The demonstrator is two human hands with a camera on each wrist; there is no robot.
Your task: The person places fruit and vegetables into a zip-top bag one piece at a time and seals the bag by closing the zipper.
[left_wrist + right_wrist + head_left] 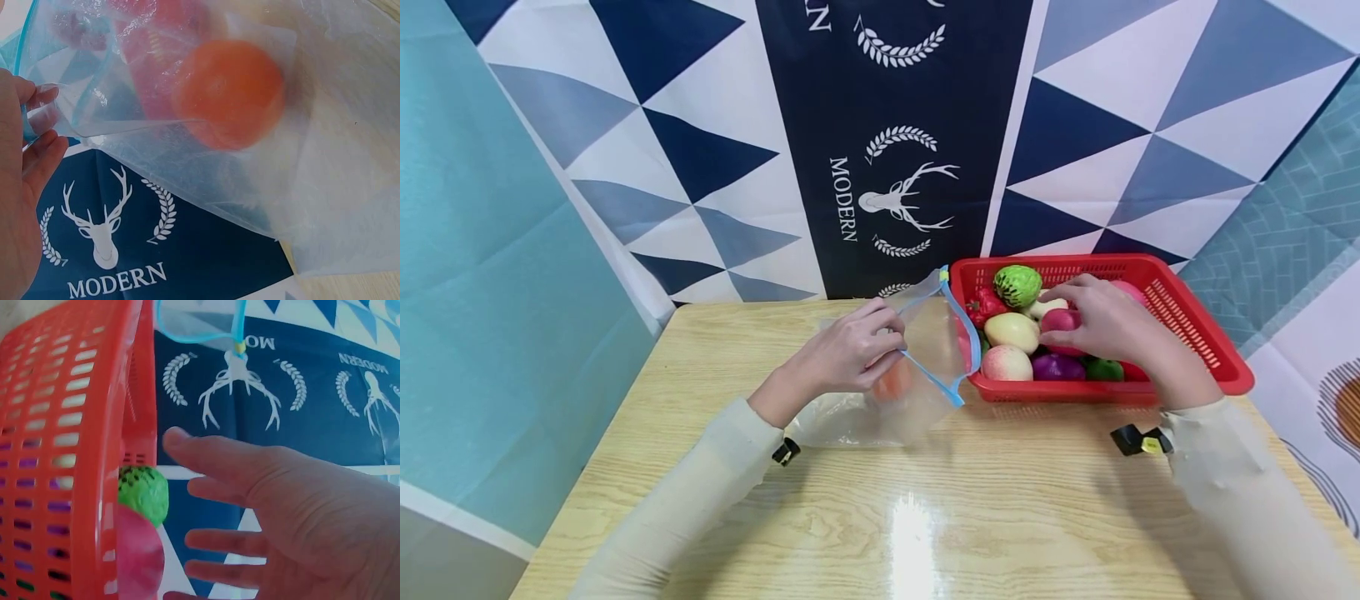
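Note:
My left hand [861, 346] pinches the rim of a clear zip bag [925, 417] with a blue seal strip, and its mouth gapes toward the basket. Inside the bag lies an orange round fruit [231, 94], which shows blurred through the plastic in the head view. Over the red basket [1225, 375], my right hand [1105, 317] hovers with thumb and fingers spread around a dark pink round fruit [1060, 321]. In the right wrist view the fingers [225, 540] are apart with nothing between them. A green knobbly fruit [145, 492] sits nearby.
Among the basket's toy produce are a yellow fruit [1011, 333], a peach [1007, 364], a purple eggplant-coloured piece [1058, 367] and a red pepper [985, 307]. The basket stands at the back right of the wooden table [820, 517], against a patterned cloth [715, 167].

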